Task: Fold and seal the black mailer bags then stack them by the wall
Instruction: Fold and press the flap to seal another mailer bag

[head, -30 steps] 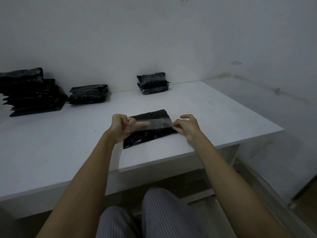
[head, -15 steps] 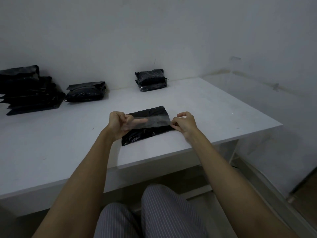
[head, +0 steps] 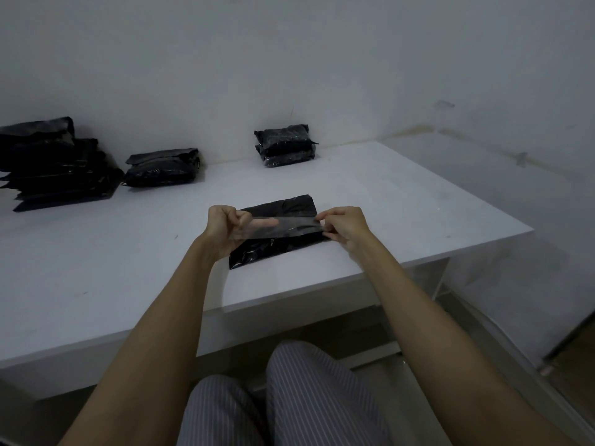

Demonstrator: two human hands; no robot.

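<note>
A black mailer bag [head: 273,249] lies flat on the white table [head: 128,268] near its front edge. Stretched just above the bag is a translucent strip [head: 289,227], held taut between both hands. My left hand [head: 225,228] pinches the strip's left end, its index finger lying along behind the strip. My right hand [head: 343,225] pinches the right end at the bag's right edge. By the back wall sits a small stack of folded black bags [head: 285,144].
A pile of black bags [head: 48,165] stands at the far left against the wall, with another black bag [head: 162,167] beside it. The table's right edge drops off to a floor and a corner wall. My striped trousers show below the table.
Both hands keep hold of the strip over the bag in nearly the same place; the view has shifted slightly. Nothing was let go or picked up.
</note>
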